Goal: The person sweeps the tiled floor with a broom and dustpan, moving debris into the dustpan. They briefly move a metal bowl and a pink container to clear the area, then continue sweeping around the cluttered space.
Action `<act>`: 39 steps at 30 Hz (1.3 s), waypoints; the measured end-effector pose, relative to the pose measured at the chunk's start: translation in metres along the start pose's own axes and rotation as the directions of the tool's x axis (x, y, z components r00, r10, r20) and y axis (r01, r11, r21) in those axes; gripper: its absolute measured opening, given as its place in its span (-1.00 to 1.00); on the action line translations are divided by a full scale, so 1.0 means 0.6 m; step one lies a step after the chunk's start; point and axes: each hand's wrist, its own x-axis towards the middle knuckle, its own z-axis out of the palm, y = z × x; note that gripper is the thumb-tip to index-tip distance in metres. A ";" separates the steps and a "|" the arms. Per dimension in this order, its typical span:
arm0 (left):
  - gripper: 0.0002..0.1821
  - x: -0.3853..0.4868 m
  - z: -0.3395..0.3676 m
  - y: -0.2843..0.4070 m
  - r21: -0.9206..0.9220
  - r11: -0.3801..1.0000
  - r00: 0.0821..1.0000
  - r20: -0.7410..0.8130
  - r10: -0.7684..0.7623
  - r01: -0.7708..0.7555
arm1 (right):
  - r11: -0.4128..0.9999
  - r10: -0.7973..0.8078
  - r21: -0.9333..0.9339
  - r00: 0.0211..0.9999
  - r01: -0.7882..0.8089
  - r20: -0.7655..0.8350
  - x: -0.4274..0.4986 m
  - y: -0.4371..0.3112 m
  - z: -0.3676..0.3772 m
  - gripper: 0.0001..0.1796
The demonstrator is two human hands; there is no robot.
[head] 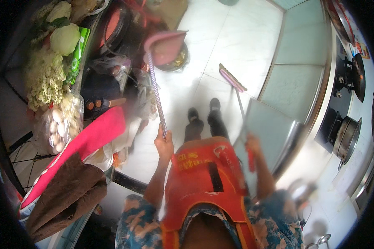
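Note:
My left hand is closed around the patterned handle of a pink long-handled dustpan. The pan hangs above the floor, partly over a round bowl holding food scraps. At the right, my right hand, slightly blurred, grips the handle of a broom. A red grip part shows just below that hand. The broom's pink head and bristles are over the white tiled floor, ahead of my feet. A red apron covers my front.
A rack at left holds cauliflower, a bag of eggs and knives with wooden handles. A pink cloth and a brown cloth hang nearby. Pale cabinets and a counter with a metal pot line the right.

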 end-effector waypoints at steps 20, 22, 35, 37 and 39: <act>-0.56 0.061 0.116 -0.059 0.360 0.854 0.889 -0.117 0.442 -0.377 | 0.996 0.003 -0.085 0.995 0.005 0.095 0.000 0.005 -0.020 -0.48; -0.54 0.058 0.130 -0.062 0.376 0.838 0.875 -0.122 0.468 -0.396 | 0.996 0.038 -0.080 0.996 -0.031 0.081 -0.005 0.000 -0.019 -0.48; -0.48 0.036 0.123 -0.085 0.405 0.836 0.908 -0.031 0.418 -0.371 | 0.995 -0.015 -0.098 0.999 0.019 0.047 -0.005 -0.005 -0.033 -0.51; -0.46 0.021 0.125 -0.091 0.451 0.813 0.903 -0.036 0.429 -0.368 | 0.993 -0.048 -0.105 0.996 0.056 0.076 -0.008 -0.010 -0.031 -0.57; -0.44 0.031 0.133 -0.089 0.496 0.791 0.904 -0.026 0.428 -0.360 | 0.991 -0.028 -0.124 0.995 0.041 0.098 -0.014 -0.037 -0.027 -0.58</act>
